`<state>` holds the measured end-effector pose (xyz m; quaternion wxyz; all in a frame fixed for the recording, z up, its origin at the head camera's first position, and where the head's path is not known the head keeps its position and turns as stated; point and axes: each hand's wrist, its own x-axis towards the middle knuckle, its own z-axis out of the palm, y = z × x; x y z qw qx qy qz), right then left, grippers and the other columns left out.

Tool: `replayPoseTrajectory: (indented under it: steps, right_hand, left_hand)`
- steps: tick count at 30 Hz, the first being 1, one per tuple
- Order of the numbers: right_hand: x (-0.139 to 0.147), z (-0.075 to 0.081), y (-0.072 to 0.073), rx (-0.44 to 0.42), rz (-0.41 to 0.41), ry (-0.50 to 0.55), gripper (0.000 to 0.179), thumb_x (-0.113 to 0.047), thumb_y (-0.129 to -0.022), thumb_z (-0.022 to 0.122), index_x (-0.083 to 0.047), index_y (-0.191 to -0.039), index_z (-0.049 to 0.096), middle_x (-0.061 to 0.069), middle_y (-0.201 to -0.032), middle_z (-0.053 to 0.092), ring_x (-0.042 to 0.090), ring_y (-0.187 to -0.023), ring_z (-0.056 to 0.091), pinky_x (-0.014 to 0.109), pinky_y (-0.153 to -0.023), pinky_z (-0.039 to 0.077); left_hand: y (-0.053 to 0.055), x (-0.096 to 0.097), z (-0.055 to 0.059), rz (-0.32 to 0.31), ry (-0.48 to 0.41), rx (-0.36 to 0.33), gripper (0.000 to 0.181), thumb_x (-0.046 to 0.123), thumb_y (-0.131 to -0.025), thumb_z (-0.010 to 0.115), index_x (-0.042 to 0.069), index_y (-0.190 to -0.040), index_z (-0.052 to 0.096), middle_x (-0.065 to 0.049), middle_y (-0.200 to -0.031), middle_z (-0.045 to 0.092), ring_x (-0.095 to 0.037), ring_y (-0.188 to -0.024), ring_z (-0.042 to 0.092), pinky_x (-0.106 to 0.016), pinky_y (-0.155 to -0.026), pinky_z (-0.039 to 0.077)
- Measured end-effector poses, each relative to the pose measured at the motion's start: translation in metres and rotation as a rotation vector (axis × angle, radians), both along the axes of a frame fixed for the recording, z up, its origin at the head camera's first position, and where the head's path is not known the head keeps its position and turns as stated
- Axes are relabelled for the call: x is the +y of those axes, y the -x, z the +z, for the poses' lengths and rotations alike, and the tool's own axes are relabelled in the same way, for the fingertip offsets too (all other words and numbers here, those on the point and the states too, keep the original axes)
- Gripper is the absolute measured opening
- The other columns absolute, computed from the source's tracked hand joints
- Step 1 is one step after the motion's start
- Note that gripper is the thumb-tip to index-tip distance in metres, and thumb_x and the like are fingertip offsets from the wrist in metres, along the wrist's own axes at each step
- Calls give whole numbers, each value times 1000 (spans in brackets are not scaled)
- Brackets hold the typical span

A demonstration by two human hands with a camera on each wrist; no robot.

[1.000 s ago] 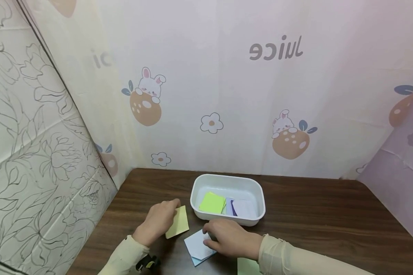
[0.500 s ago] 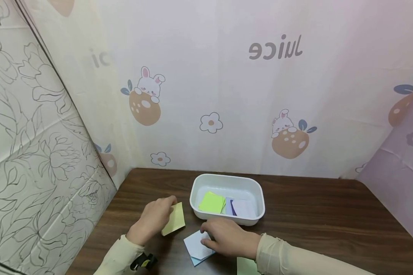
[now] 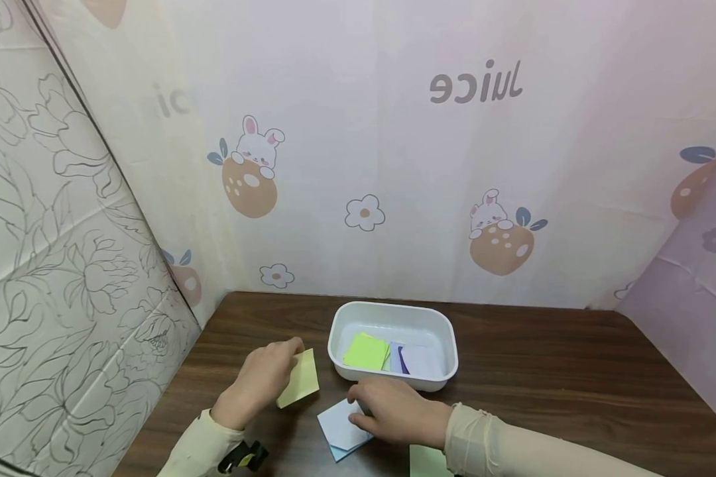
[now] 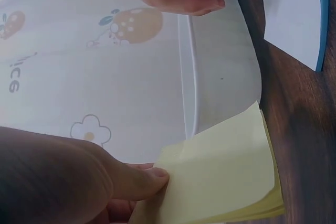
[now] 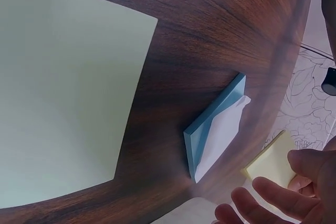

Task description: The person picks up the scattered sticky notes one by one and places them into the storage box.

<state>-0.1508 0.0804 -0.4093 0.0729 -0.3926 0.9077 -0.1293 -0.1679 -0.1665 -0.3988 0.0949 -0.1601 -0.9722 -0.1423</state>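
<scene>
My left hand (image 3: 261, 381) pinches a pad of yellow sticky notes (image 3: 301, 379) by its edge, left of the white tub. In the left wrist view, the thumb lies on the top sheet of the yellow pad (image 4: 220, 163). My right hand (image 3: 396, 412) hovers with loosely bent fingers over a blue pad topped by a white sheet (image 3: 341, 424). Nothing shows between its fingers in the right wrist view, where the blue-and-white pad (image 5: 218, 129) lies flat on the table, apart from the fingertips (image 5: 252, 208).
The white tub (image 3: 394, 310) stands behind the hands, with bright green notes (image 3: 366, 351) and lilac-white notes (image 3: 423, 361) inside. A pale green sheet (image 3: 427, 462) lies by the right forearm on the dark wooden table (image 3: 543, 371). Printed curtains (image 3: 364, 132) rise behind the table.
My left hand has drawn a little left and back with the yellow pad. The right hand has stayed almost where it was, above the blue-and-white pad.
</scene>
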Motion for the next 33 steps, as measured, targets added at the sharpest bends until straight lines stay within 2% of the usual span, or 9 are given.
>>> replayPoseTrajectory:
  steps: [8, 16, 23, 33]
  right_hand:
    - [3, 2, 0, -32, 4, 6, 27, -32, -95, 69, -12, -113, 72, -3, -103, 73, 1, -91, 61, 26, -79, 54]
    - [4, 3, -1, -16, 17, 27, 27, -33, -95, 69, -12, -113, 72, -4, -100, 72, 0, -88, 59, 25, -79, 53]
    - [3, 9, -1, 12, 15, 52, 27, -32, -96, 69, -13, -114, 72, -3, -107, 74, 4, -99, 65, 28, -86, 54]
    - [5, 16, -2, -8, -1, 61, 26, -31, -96, 68, -13, -114, 72, -4, -109, 74, 4, -100, 65, 29, -86, 54]
  left_hand:
    - [-3, -1, 5, 3, -8, 12, 13, 1, -89, 69, 12, -97, 67, -5, -82, 71, -12, -63, 52, -34, -53, 42]
    - [-5, 1, 9, -10, -7, 32, 13, 2, -89, 69, 12, -96, 68, -3, -80, 71, -11, -62, 50, -32, -52, 40]
    - [-4, 3, 10, -23, -9, 50, 13, 2, -89, 69, 13, -95, 67, -1, -77, 68, -11, -61, 48, -31, -52, 38]
    - [-5, 7, 15, -31, -7, 53, 13, 2, -90, 69, 13, -96, 67, -1, -77, 68, -11, -60, 47, -30, -52, 38]
